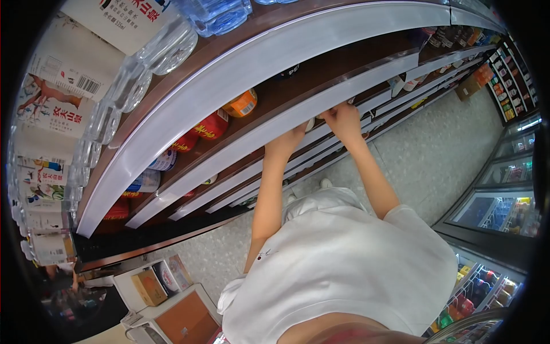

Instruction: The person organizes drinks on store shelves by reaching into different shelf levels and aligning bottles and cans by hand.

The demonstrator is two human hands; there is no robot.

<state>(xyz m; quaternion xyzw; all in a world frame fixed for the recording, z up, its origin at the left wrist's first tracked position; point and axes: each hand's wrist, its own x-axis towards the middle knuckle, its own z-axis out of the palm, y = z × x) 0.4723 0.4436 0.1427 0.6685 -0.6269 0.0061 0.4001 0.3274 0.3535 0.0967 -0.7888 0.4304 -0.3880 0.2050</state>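
My left hand [289,141] reaches in at the front of a shelf below the white shelf edge [321,106], which hides part of its fingers. A small pale object [310,124] shows at its fingertips, too little of it visible to name. Close beside it on the right, my right hand [345,123] is closed with the fingers curled inward at the same shelf. Whatever lies in its fingers is hidden. Both forearms stretch forward from my white shirt [344,258].
Bottled water [63,120] lines the upper shelf at left. Red jars [212,124] and an orange-labelled jar [240,103] stand lower. Lit drink fridges [495,212] are at right, a cardboard box [468,88] lies farther down the grey floor [424,155], and a counter with boxes [150,286] is lower left.
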